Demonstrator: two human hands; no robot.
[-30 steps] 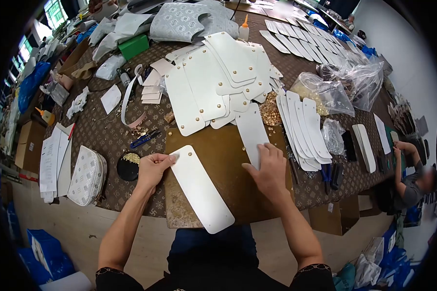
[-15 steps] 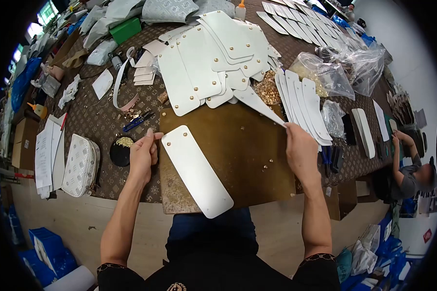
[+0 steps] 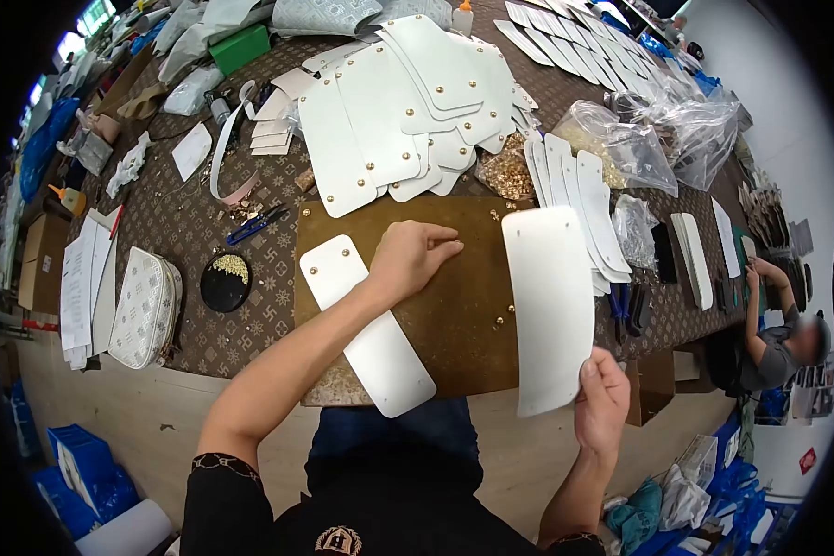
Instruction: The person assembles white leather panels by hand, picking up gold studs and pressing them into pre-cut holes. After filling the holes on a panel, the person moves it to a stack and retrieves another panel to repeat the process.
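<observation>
Left hand crosses to mid-board, raised strip swings in

Since the earlier frame, the left hand comes off the board's left edge to its middle, while the right pulls a strip clear of the heap.

Far left sits a patterned pouch (image 3: 145, 310), then a black dish (image 3: 225, 295) of small bits. Next, a flat strip (image 3: 394, 371) with two studs lies slantwise under the left forearm. And the left hand (image 3: 412, 262): thumb and fingers drawn close; whether they pinch anything, I can't tell! Beyond it, the heap of white panels (image 3: 361, 120).

Bare board (image 3: 459, 343) fills the gap rightward, with loose studs (image 3: 499, 322) just beside the raised strip (image 3: 556, 306). That strip lies right of the left hand, long axis running away from the body, and the right hand (image 3: 604, 394), much nearer, grips its near right-hand corner. Beyond stand stacked strips (image 3: 607, 222) and pliers (image 3: 621, 306).
</observation>
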